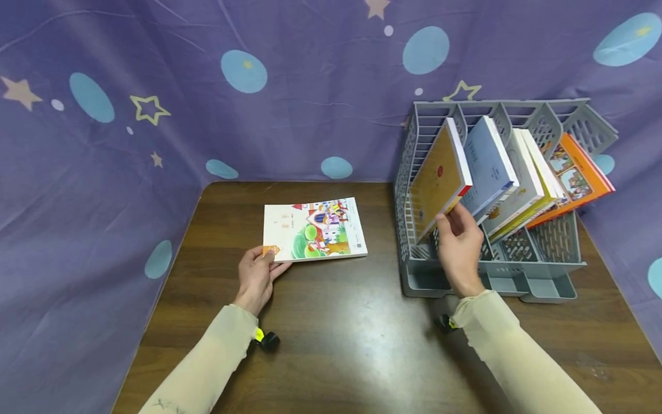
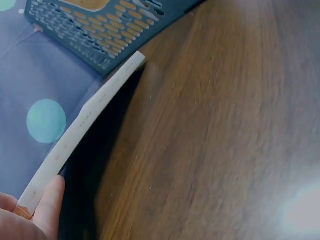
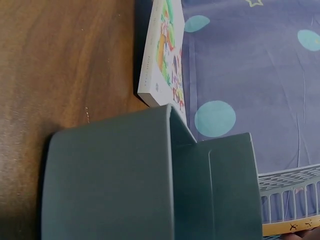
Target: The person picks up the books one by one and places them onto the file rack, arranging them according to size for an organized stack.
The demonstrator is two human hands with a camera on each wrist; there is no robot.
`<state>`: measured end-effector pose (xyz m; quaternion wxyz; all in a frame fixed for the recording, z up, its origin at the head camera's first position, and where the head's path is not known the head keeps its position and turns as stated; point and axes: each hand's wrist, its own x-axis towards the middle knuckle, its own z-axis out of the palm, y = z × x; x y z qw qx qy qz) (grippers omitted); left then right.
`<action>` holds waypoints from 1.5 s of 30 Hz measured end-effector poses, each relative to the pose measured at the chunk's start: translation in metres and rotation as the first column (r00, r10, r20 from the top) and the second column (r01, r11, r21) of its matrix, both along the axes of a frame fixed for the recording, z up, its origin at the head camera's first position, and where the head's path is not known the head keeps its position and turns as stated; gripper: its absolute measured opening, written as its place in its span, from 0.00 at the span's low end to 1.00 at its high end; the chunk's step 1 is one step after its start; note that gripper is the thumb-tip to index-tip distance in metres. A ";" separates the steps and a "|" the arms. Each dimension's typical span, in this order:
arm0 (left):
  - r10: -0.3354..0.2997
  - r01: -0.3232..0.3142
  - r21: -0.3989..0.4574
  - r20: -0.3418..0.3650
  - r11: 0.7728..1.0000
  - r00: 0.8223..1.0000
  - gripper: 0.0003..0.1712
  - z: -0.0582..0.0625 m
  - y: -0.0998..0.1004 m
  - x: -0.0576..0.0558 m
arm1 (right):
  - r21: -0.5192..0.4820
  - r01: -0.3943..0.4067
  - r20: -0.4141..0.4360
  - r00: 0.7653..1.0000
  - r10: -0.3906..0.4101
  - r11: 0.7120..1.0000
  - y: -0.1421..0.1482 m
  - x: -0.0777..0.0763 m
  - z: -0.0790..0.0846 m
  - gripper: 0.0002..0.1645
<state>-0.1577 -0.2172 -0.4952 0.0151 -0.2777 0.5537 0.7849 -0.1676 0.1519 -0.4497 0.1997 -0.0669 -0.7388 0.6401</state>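
My left hand (image 1: 257, 273) grips the lower left corner of a white picture book (image 1: 279, 230), thumb on the cover and fingers beneath. In the left wrist view, the book's pale spine (image 2: 82, 125) shows above a dark shadow, tilted off the wooden surface. My right hand (image 1: 462, 247) pinches the lower front corner of a yellow book (image 1: 439, 172) between thumb and fingers. That book leans in the leftmost compartment of a grey plastic book rack (image 1: 493, 268). Only a strip of the yellow book (image 3: 280, 229) and a bit of fingertip appear in the right wrist view.
Right of the yellow book, the rack holds a blue book (image 1: 486, 164), pale and yellow-edged books (image 1: 519, 190) and an orange comic-style book (image 1: 574, 172) leaning outward. Beneath is a brown wooden table (image 1: 331, 345). A purple patterned curtain (image 1: 310, 126) hangs behind and at the sides.
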 end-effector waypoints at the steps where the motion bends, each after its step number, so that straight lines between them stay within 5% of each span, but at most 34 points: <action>1: 0.003 -0.003 0.008 -0.004 1.000 1.000 0.21 0.001 0.001 0.002 | 0.005 -0.006 0.011 1.000 0.006 1.000 0.001 0.002 0.000 0.25; 13: -0.006 0.013 0.094 -0.066 0.996 0.998 0.21 0.015 0.004 0.025 | 0.003 -0.005 0.062 0.998 0.005 1.000 0.006 0.027 0.004 0.27; 28: -0.018 0.033 0.105 -0.147 0.994 0.989 0.19 0.035 0.011 0.054 | 0.056 -0.077 -0.048 0.996 0.079 0.996 0.002 0.051 0.010 0.24; 33: -0.025 0.044 0.107 -0.165 0.993 0.986 0.19 0.041 0.015 0.061 | 0.153 -0.119 -0.078 0.988 0.133 0.981 -0.004 0.057 0.012 0.23; 38: -0.027 0.049 0.114 -0.186 0.992 0.982 0.19 0.052 0.021 0.069 | 0.383 -0.139 -0.164 0.963 0.215 0.913 -0.015 0.060 0.011 0.26; 45: -0.013 0.043 0.130 -0.227 0.991 0.974 0.19 0.069 0.037 0.078 | 0.661 -0.148 -0.220 0.899 0.378 0.736 -0.037 0.062 0.015 0.32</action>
